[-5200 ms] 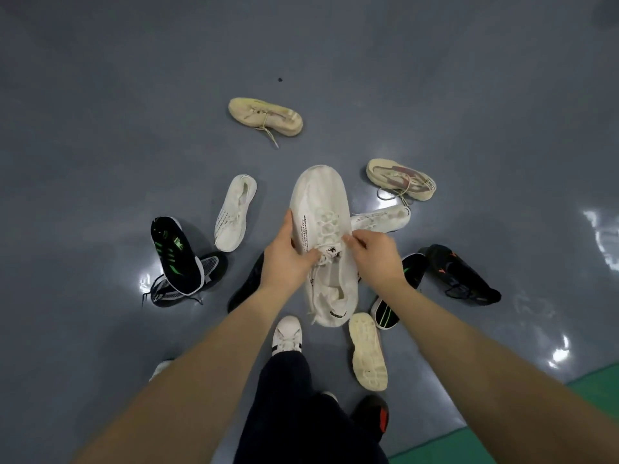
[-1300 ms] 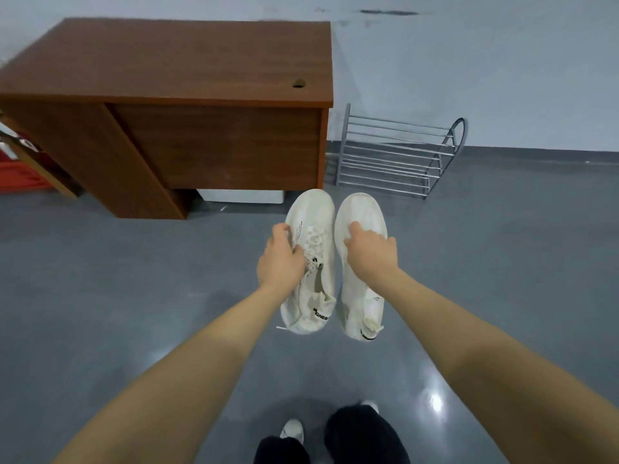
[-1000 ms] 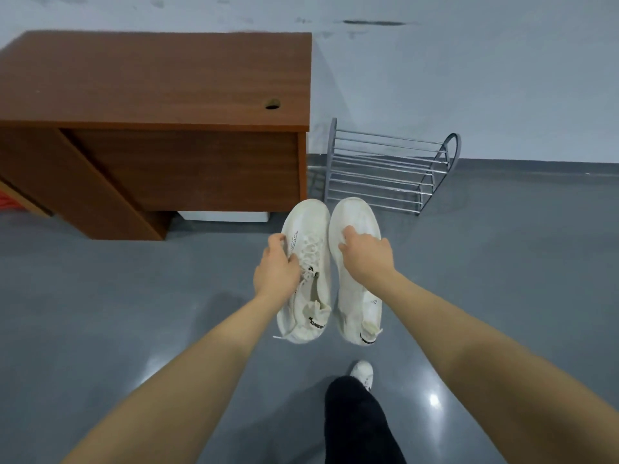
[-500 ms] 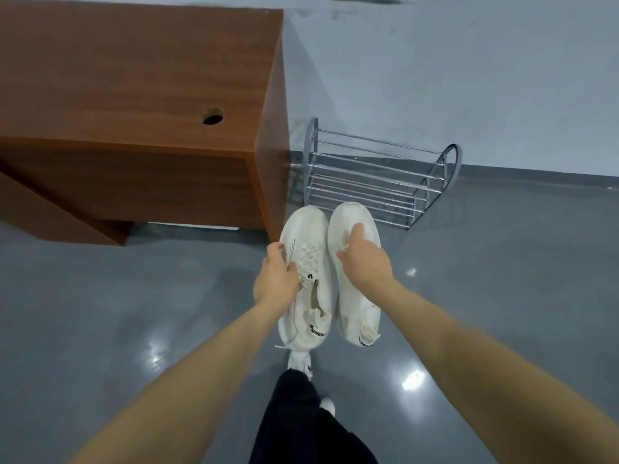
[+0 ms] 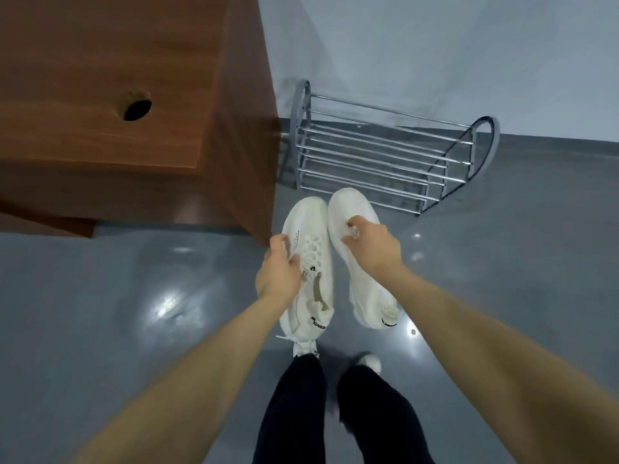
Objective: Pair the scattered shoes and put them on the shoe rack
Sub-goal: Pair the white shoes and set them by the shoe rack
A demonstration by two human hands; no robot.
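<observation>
I carry a pair of white knit sneakers side by side, toes pointing away from me. My left hand (image 5: 277, 272) grips the left white sneaker (image 5: 310, 226) at its laces and side. My right hand (image 5: 371, 246) grips the right white sneaker (image 5: 348, 205) over its top. The silver wire shoe rack (image 5: 378, 155) stands against the wall just beyond the toes, with bare rails on its tiers. Both shoes hang above the floor, short of the rack's front rail.
A brown wooden desk (image 5: 117, 95) with a cable hole stands at the left, its corner close beside the left sneaker and the rack's left end. Glossy grey floor (image 5: 502, 246) spreads to the right. My legs in dark trousers (image 5: 294, 406) and white shoes are below.
I have turned from the scattered shoes and walked toward the rack with the pair. The rack and desk have grown nearer, and the shoes' toes have reached the rack's front.
</observation>
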